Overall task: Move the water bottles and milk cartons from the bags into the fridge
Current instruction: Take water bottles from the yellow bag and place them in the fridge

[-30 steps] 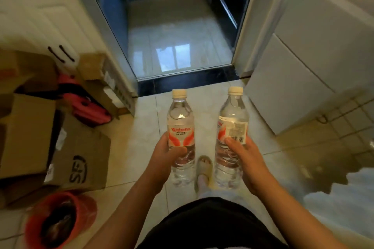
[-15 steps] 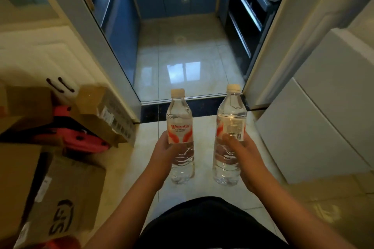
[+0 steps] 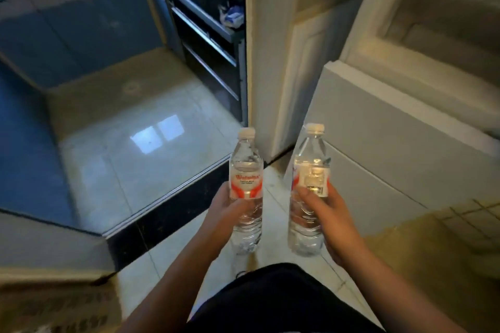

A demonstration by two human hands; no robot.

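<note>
I hold two clear water bottles upright in front of me, each with a pale cap and a red and white label. My left hand [image 3: 223, 211] grips the left bottle [image 3: 246, 170] around its middle. My right hand [image 3: 328, 213] grips the right bottle [image 3: 311, 167], whose barcode faces me. The grey-white fridge [image 3: 384, 143] stands just to the right of the bottles with its doors shut. No bags or milk cartons are in view.
Ahead on the left a doorway opens onto a glossy tiled kitchen floor [image 3: 140, 149] behind a black threshold strip [image 3: 173, 213]. Blue cabinets [image 3: 81, 27] line the far wall and dark drawers [image 3: 205, 43] the right side. A white door frame [image 3: 270, 62] stands between kitchen and fridge.
I have stepped forward and turned right. The cardboard boxes on the left have left the view, and the fridge and kitchen are closer. Both hands still hold their bottles.
</note>
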